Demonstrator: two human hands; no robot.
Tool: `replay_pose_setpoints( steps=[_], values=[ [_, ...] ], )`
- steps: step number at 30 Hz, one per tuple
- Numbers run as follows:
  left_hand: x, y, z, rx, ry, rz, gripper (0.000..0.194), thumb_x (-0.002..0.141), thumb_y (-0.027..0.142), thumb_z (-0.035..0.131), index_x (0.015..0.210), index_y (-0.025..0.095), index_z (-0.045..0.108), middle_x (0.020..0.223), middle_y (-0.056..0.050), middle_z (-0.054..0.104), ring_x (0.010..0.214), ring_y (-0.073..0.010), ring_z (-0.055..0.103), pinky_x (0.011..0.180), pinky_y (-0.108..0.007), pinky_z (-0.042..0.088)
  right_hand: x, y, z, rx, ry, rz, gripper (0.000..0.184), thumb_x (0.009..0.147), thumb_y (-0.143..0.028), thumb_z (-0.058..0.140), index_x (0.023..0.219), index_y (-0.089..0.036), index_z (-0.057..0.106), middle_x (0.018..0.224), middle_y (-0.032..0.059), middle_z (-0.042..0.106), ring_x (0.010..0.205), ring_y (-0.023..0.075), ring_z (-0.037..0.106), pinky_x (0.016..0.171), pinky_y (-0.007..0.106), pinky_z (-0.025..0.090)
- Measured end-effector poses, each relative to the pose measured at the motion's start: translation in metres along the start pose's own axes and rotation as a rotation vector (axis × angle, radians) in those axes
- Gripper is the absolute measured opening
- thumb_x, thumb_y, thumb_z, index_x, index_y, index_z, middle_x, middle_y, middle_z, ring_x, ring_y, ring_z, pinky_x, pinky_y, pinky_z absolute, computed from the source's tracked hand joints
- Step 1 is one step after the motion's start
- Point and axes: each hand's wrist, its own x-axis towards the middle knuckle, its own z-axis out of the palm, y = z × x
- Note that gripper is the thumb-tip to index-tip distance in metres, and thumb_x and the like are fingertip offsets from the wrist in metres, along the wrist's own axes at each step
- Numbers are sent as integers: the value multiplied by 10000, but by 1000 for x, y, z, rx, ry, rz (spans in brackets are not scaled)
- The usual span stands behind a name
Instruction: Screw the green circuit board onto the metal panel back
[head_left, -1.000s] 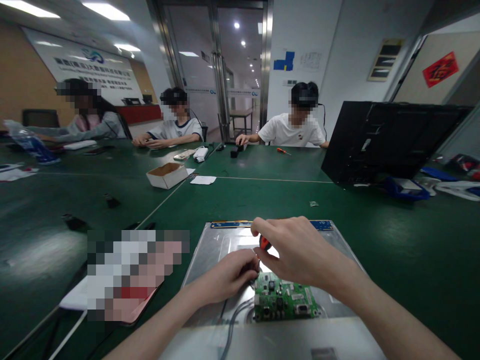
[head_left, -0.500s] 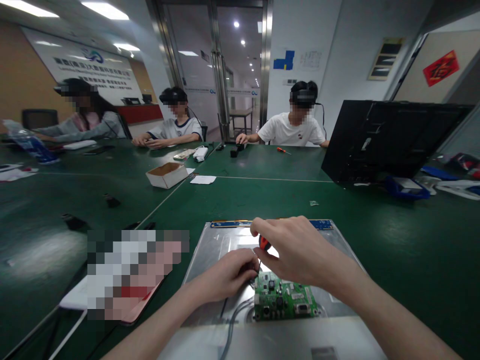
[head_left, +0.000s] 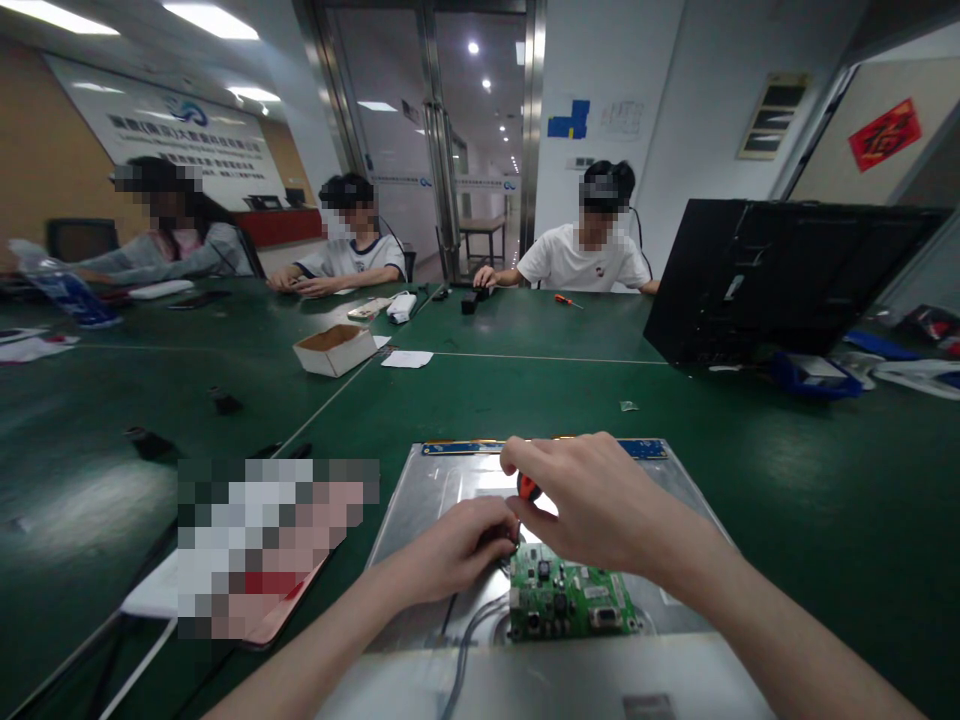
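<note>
My right hand (head_left: 581, 495) grips the red-and-black handle of a screwdriver (head_left: 529, 486), held upright over the top left corner of a green circuit board (head_left: 570, 595). Its shaft runs down beside the fingertips of my left hand (head_left: 480, 535). Those fingers are pinched together near the screwdriver's lower end; whether they hold the shaft or something small is hidden. The board lies on a silvery metal panel (head_left: 405, 520) with a narrow blue circuit strip (head_left: 457, 449) along its far edge. Grey cables (head_left: 466, 645) run from the board's left side toward me.
A pixelated pink-edged item (head_left: 277, 630) and white cables lie left of the panel. Farther off are an open cardboard box (head_left: 334, 350), a white paper (head_left: 406, 359) and a large black monitor (head_left: 772, 280) at right. Several people sit across the green table (head_left: 525, 390).
</note>
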Motion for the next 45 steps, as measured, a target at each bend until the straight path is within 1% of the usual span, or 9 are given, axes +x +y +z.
replay_pose_setpoints(
  steps=[5,12,15,21,28,32,35,41,45],
  values=[
    [0,0,0,-18,-15,-8,67,893,140,509,894,171,568,863,-36,640,755,-175,567,674,-283,437,0,0,1,-15,11,-15,59,852,-218,528,905,-198,511,782,2,681,579,126,550,490,276,174],
    [-1,2,-1,-34,-14,6,93,892,123,496,909,175,572,873,-33,640,770,-176,574,692,-286,441,0,1,-1,1,1,-13,128,868,-296,579,918,-196,517,814,10,684,614,135,567,500,274,192],
    [-1,1,0,-20,-6,7,78,889,127,504,900,172,566,874,-35,640,768,-176,572,689,-289,444,-2,1,-1,30,-2,-25,108,853,-252,570,928,-200,513,858,7,674,642,133,565,496,272,197],
    [-1,-2,1,-20,1,-19,56,892,150,520,890,168,573,866,-40,645,768,-180,576,690,-297,454,0,0,3,10,5,-9,79,848,-210,536,923,-199,515,801,3,679,593,122,552,489,278,177],
    [0,4,-1,-43,13,-10,79,898,151,513,905,170,589,868,-35,651,768,-176,589,689,-284,459,2,1,2,5,-15,11,171,876,-340,593,930,-199,511,782,5,695,618,151,603,497,269,185],
    [0,2,-1,-38,2,-24,69,901,182,526,875,170,588,845,-35,649,760,-178,585,683,-283,459,-1,1,1,53,-8,-4,144,831,-252,593,920,-198,494,843,3,680,651,143,592,501,263,194],
    [-1,0,0,-39,-7,-35,68,904,189,524,900,168,589,847,-38,648,758,-180,585,686,-292,464,-1,1,1,43,0,1,128,814,-185,552,926,-195,490,819,0,668,618,131,564,499,264,190],
    [-1,3,-1,-40,-3,-43,78,885,141,519,910,164,590,862,-40,645,760,-178,588,687,-294,466,2,1,2,29,-14,29,86,850,-230,561,909,-194,510,791,-1,688,610,130,574,504,262,189],
    [-1,4,-1,-44,-5,-40,85,879,135,521,916,162,592,868,-41,649,763,-178,588,697,-294,469,0,2,1,24,-6,26,103,864,-277,565,900,-197,511,777,-1,685,600,131,567,498,266,186]
  ],
)
